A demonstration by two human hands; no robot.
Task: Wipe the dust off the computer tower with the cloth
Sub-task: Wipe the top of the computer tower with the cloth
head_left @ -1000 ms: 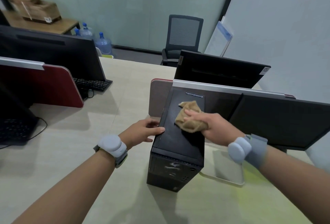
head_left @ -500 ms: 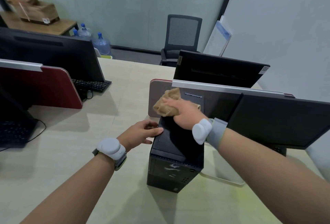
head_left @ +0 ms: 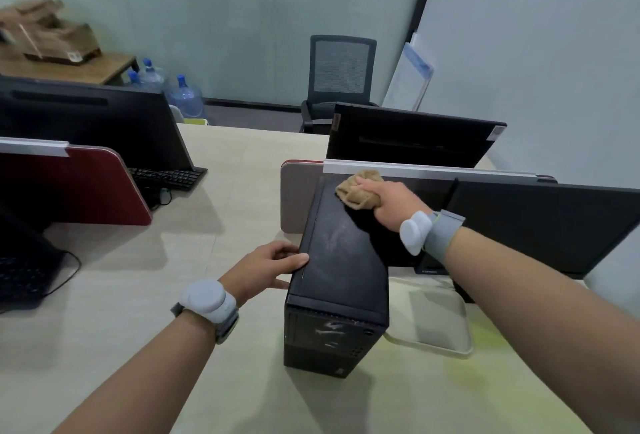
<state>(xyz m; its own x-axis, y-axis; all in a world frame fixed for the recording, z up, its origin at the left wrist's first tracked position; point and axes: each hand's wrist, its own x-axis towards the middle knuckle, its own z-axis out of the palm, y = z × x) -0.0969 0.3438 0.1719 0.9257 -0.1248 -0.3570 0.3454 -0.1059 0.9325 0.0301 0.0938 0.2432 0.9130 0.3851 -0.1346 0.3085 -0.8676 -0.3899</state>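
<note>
Right hand (head_left: 388,205) with the bunched tan cloth (head_left: 358,191) was at the middle of the computer tower (head_left: 339,260) top a second ago. Half a second ago it was at the far left corner with the cloth hanging past the left edge. Now it is on the far edge nearer the right side, cloth fully on the top panel, just below the divider (head_left: 415,167) rail. Wrist has swung out to the top's right edge, so more of the dusty, streaked panel shows in front of the hand than half a second ago.
</note>
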